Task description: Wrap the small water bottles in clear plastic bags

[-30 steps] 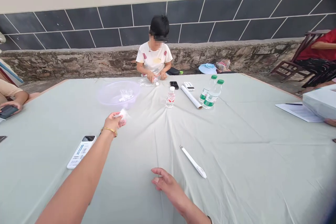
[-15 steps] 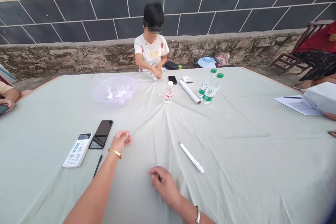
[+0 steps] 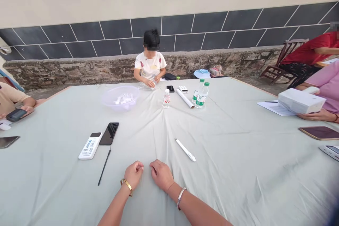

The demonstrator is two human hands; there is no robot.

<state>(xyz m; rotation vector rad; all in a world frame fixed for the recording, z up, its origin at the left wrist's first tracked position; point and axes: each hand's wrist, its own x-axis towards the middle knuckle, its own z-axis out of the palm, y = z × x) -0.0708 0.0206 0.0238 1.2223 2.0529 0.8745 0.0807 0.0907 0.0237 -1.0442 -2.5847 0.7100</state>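
Observation:
My left hand [image 3: 134, 174], with a gold bracelet at the wrist, rests on the cloth-covered table [image 3: 227, 190] with its fingers curled in. Just to its right is my right hand [image 3: 161, 176], fingers also bent, a silver bracelet on that wrist. A small gap separates the two, and nothing shows in either. Beyond my right hand lies a slim white tool [image 3: 185, 150], shaped like a pen or a box cutter. To the left of my left hand are a black phone [image 3: 109, 134] with a dark strap [image 3: 104, 168] and a white power bank [image 3: 90, 146].
Farther back stand a small clear bottle [image 3: 166, 99], two green-capped bottles [image 3: 201, 98], a white roll [image 3: 185, 98] and a translucent purple basin [image 3: 107, 103] holding clear plastic pieces. A person [image 3: 150, 65] sits opposite, handling something small. Other people sit at both sides; a white box [image 3: 300, 101] is at right.
My left hand has drawn back toward me and right, beside my right hand, and its fingers have curled in. The view has tilted up. The person opposite has shifted their hands.

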